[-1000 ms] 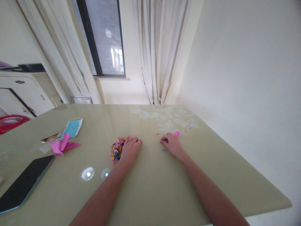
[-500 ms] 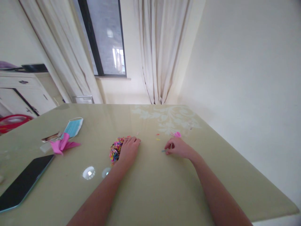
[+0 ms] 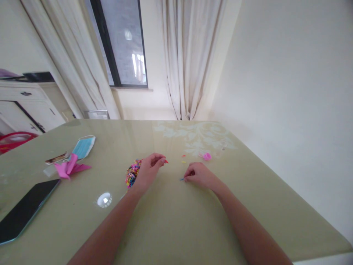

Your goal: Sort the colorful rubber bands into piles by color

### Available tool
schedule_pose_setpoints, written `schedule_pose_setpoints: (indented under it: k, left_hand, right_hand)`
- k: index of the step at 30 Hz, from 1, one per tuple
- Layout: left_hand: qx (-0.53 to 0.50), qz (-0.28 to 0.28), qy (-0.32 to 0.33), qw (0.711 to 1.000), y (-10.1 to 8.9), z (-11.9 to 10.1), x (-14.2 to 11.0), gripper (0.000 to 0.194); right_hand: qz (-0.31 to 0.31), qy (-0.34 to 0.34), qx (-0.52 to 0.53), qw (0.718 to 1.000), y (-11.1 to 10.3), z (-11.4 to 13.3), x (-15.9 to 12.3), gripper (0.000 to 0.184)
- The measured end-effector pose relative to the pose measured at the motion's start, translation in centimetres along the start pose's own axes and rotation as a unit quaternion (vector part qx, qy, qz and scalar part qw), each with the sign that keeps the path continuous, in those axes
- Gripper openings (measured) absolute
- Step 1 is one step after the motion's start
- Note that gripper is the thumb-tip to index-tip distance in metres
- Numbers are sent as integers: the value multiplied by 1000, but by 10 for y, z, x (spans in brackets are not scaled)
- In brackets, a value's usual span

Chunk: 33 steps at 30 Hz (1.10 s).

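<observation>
Left hand (image 3: 149,168): pinching red bit (image 3: 166,161) at its 2 o'clock | right hand (image 3: 200,175): pinching blue bit (image 3: 181,179) at its 9 o'clock | multicoloured pile (image 3: 132,173): left hand's 9 o'clock | bits probably light, soft, springy; best nipped by one end

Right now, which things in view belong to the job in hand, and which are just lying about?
Seemingly in the job:
- red piece, in left hand
- blue piece, in right hand
- colourful pile
- loose bits

Seemingly lying about:
- face mask
- folded pink thing
- phone or tablet
</observation>
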<state>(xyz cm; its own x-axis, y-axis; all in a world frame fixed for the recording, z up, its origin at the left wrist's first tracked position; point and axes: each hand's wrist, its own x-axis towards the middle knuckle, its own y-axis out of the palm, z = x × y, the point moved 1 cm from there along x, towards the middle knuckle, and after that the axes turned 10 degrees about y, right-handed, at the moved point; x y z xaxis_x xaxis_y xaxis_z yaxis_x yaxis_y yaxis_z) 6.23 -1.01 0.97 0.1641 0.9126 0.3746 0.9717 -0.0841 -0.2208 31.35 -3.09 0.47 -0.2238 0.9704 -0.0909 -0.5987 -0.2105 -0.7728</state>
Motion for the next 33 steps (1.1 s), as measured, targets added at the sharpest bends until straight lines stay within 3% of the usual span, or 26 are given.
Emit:
schedule_pose_setpoints:
  k: [2,6,13,15,17,18,20,22,24,26,33]
  left_hand:
    - [-48,2,-14,999,4,-4,-1,36]
    - [-93,40,-14,995,14,-11,-7,37]
    - [-79,75,2,994,22,-15,-11,33]
    - [-21,80,23,996,19,-14,-11,33]
    - [119,80,65,987,15,-12,-12,29]
    - [214,83,87,970,12,-10,-13,26]
    - [394,96,112,907,7,-7,-15,21]
    - [505,120,104,848,3,-1,-16,22]
    - [552,140,90,817,1,5,-16,23]
    - [564,150,85,807,-1,10,-15,25]
    - [545,130,87,824,-1,15,-10,23]
  right_hand:
    - [-34,-21,26,999,-2,8,-2,3]
    - [-140,-87,128,978,-2,28,-10,26]
    - [-173,-141,195,955,2,39,-16,26]
    - [-192,-132,227,946,-3,37,-16,27]
    - [-217,-119,267,931,-11,35,-17,28]
    - [-228,-114,283,925,-15,36,-18,28]
    - [-239,-111,302,916,-23,38,-22,26]
    - [-242,-114,316,910,-28,41,-27,24]
    - [-242,-120,330,904,-30,44,-30,22]
    - [-245,-124,340,899,-30,43,-31,20]
    - [-301,-60,260,916,-22,9,-2,24]
